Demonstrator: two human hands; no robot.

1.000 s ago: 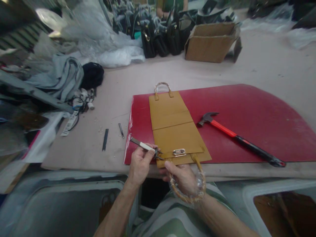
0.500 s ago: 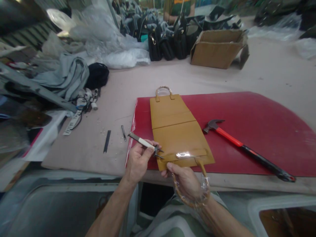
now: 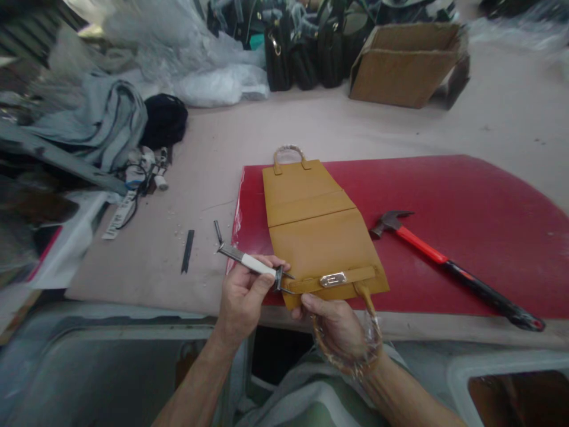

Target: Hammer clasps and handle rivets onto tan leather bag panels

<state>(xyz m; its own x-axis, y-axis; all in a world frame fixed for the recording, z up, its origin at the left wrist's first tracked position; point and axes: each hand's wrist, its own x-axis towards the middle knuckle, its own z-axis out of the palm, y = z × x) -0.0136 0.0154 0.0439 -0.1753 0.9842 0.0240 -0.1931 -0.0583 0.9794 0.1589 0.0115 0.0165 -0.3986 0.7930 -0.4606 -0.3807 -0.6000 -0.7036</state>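
Observation:
A flat mustard leather bag piece (image 3: 317, 243) lies on the red board (image 3: 427, 196), with a metal clasp (image 3: 333, 279) on the strap near its lower edge. My left hand (image 3: 243, 293) is closed on a metal caliper (image 3: 255, 264) with a white label, its jaws at the strap's left end. With thumb and fingers my right hand (image 3: 331, 314) pinches the piece's lower edge. The plastic-wrapped lower handle (image 3: 372, 332) loops over this hand and wrist. At the far end stands another wrapped handle (image 3: 288, 148).
A hammer (image 3: 444, 261) with a red and black handle lies to the right. Left of the board are a dark strip (image 3: 187, 251) and a small metal rod (image 3: 217, 231). Farther back sit a cardboard box (image 3: 400, 68), dark bags (image 3: 306, 56) and plastic wrap (image 3: 213, 77).
The camera view has tilted down and shifted slightly. Both hands keep their holds; the caliper jaws stay by the strap's left end. Glare on the clasp has faded.

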